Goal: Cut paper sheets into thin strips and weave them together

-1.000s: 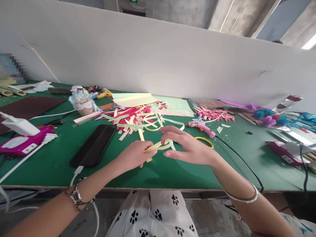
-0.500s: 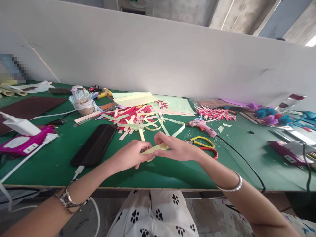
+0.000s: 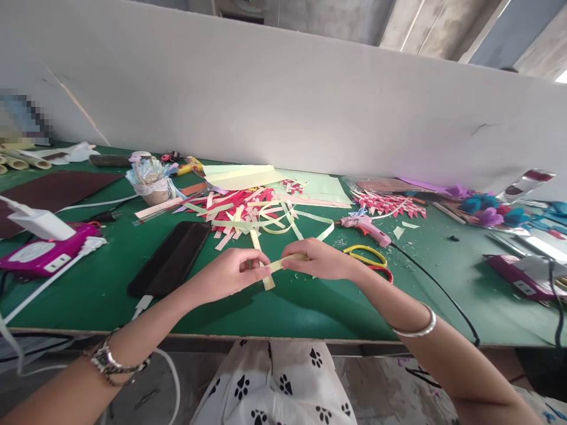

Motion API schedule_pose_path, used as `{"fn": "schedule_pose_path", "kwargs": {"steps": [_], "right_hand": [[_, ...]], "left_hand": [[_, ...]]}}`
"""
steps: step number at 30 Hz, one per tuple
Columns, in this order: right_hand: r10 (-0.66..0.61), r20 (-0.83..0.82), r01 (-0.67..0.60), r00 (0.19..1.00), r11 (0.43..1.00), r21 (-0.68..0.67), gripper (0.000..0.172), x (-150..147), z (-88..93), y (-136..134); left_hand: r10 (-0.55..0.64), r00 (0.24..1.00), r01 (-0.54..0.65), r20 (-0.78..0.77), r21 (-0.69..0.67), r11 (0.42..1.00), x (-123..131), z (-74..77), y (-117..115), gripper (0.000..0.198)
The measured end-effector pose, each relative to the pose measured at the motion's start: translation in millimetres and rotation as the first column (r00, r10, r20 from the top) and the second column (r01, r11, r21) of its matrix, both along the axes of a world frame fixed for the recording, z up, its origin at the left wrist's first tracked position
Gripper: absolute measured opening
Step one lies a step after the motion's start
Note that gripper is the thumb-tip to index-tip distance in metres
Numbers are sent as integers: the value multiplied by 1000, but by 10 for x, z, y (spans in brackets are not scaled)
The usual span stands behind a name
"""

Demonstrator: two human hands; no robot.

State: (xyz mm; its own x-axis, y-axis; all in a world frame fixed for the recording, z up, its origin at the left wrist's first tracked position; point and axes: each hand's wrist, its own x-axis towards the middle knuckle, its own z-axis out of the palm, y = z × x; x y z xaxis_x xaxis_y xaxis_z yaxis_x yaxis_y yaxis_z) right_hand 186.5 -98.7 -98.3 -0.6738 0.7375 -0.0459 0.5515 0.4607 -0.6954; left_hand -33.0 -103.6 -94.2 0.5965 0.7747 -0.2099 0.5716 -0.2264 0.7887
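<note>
Just above the green table (image 3: 283, 307), both my hands pinch one pale yellow paper strip (image 3: 275, 266). My left hand (image 3: 230, 273) holds its left end, with a short tail of the strip hanging down onto the table. My right hand (image 3: 319, 260) grips the right end, fingers curled closed. Behind them lies a heap of red, pink and yellow paper strips (image 3: 248, 212). Yellow and red scissors (image 3: 370, 260) rest just to the right of my right hand.
A black phone (image 3: 170, 257) on a white cable lies left of my hands. A pink glue gun (image 3: 365, 227) with a black cord sits at right. Magenta boxes (image 3: 39, 257) and a cup of ribbons (image 3: 150, 183) stand at left; a white partition runs behind.
My right hand closed from spread fingers to a pinch on the strip. The looped strip has been pulled flat between both hands. The scissors came into view as the hand shifted left.
</note>
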Motion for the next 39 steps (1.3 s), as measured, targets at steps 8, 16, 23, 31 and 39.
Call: {"fn": "schedule_pose_path", "kwargs": {"steps": [8,16,23,31,39], "right_hand": [[-84,-17,85,996,996,12,23,132,1,18],[-70,-30,71,997,997,17,20,112,52,10],[-91,-21,92,996,996,21,25,148,44,21],[48,41,-54,998,985,162,19,-47,43,-38],[63,32,-65,997,995,74,19,-132,57,-66]], "left_hand": [[28,998,-28,-52,2,1000,-131,-48,18,41],[80,996,-84,41,89,992,-53,-109,-26,53],[93,992,-104,89,126,987,15,-168,-54,33],[62,998,-57,-22,166,984,54,-186,-73,37],[71,995,-75,77,51,996,23,-172,-55,32]]}}
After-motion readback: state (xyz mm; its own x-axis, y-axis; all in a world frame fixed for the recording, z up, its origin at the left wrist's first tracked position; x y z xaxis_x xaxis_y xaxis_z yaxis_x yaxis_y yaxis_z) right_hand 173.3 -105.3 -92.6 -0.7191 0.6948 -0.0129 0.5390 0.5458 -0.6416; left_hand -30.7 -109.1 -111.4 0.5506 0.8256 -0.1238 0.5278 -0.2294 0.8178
